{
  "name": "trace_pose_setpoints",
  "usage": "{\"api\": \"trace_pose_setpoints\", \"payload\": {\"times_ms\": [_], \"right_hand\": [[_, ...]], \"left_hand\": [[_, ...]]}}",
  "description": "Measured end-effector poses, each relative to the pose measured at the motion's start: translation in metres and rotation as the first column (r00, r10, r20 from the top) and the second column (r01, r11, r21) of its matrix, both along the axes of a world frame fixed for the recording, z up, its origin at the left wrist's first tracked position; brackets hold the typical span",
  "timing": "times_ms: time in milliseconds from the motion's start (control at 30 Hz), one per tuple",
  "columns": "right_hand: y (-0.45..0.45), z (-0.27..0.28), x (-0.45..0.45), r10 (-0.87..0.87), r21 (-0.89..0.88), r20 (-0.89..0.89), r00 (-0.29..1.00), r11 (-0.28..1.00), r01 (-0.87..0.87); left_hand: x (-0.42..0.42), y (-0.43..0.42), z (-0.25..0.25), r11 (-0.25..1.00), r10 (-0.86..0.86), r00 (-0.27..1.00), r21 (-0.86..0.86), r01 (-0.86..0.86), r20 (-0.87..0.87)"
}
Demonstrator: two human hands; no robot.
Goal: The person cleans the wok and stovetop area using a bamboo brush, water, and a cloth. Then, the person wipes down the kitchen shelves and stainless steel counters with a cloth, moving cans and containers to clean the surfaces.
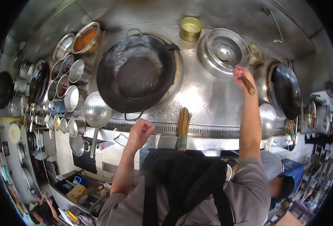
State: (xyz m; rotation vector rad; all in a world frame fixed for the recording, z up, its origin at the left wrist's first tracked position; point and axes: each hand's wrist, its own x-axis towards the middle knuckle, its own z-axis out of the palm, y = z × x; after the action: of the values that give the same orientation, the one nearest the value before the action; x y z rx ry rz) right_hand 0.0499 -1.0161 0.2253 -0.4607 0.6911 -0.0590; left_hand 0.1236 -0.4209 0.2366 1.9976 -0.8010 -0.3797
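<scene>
Right hand (243, 76), two o'clock: closed round ladle (248, 84), by pot (207, 62). Left hand (140, 133), six o'clock from wok (138, 75): half-curled, empty.

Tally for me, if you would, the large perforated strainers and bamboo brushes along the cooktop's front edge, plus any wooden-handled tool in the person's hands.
Large perforated strainers: 2
Bamboo brushes: 2
Wooden-handled tool, in the right hand: 1
Total: 5
</scene>
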Motion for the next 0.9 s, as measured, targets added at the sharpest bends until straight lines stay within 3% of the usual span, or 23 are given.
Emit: {"api": "trace_pose_setpoints", "payload": {"times_ms": [33,167,233,267,367,467,533,600,667,700,767,800,833,900], "right_hand": [[0.013,0.023,0.006,-0.019,0.011,-0.026,0.999,1.0,0.019],[0.056,0.091,0.056,-0.002,-0.269,-0.075,0.997,0.963,-0.018],[0.073,0.113,0.093,-0.011,-0.474,-0.102,0.995,0.88,-0.039],[0.076,0.12,0.109,-0.019,-0.568,-0.113,0.993,0.822,-0.049],[0.066,0.114,0.161,0.126,-0.624,-0.14,0.982,0.759,-0.187],[0.078,0.105,0.189,0.14,-0.661,0.007,0.99,0.743,-0.101],[0.071,0.072,0.208,0.147,-0.888,-0.155,0.977,0.412,-0.203],[0.058,0.021,0.217,0.049,-0.969,-0.212,0.976,0.118,-0.217],[0.096,0.04,0.172,-0.087,-0.967,-0.239,0.967,0.115,-0.229],[0.088,0.014,0.153,-0.179,-0.984,-0.174,0.968,-0.011,-0.179],[0.1,0.004,0.102,-0.341,-0.963,-0.191,0.92,-0.118,-0.243],[0.099,-0.01,0.078,-0.37,-0.961,-0.105,0.923,-0.203,-0.19],[0.116,0.019,0.053,-0.408,-0.954,-0.242,0.881,-0.065,-0.292],[0.101,0.006,0.019,-0.447,-0.909,-0.345,0.825,-0.058,-0.412]], "left_hand": [[0.0,0.0,-0.001,1.0,0.002,1.0,-0.003,-0.002,-0.003],[-0.001,-0.004,-0.001,1.0,0.008,0.999,-0.019,-0.009,-0.037],[-0.004,-0.013,0.008,0.999,0.034,0.997,-0.028,-0.036,-0.075],[-0.005,-0.016,0.011,0.999,0.019,0.998,-0.038,-0.021,-0.06],[-0.006,-0.024,0.019,0.998,-0.025,0.999,-0.064,0.023,-0.031],[-0.008,-0.028,0.025,0.998,-0.035,0.999,-0.046,0.035,-0.011],[-0.008,-0.032,0.025,0.998,-0.044,0.999,-0.033,0.044,-0.022],[-0.007,-0.033,0.024,0.998,-0.053,0.998,-0.019,0.053,-0.023],[-0.004,-0.033,0.024,0.998,-0.059,0.998,-0.016,0.059,-0.024],[-0.004,-0.033,0.022,0.998,-0.055,0.998,-0.018,0.055,-0.028],[-0.004,-0.031,0.02,0.999,-0.04,0.998,-0.019,0.039,-0.048],[-0.004,-0.03,0.018,0.999,-0.045,0.998,-0.019,0.044,-0.054],[-0.002,-0.029,0.015,0.998,-0.053,0.997,-0.019,0.052,-0.057],[0.0,-0.031,0.014,0.997,-0.074,0.995,-0.029,0.072,-0.067]]}}
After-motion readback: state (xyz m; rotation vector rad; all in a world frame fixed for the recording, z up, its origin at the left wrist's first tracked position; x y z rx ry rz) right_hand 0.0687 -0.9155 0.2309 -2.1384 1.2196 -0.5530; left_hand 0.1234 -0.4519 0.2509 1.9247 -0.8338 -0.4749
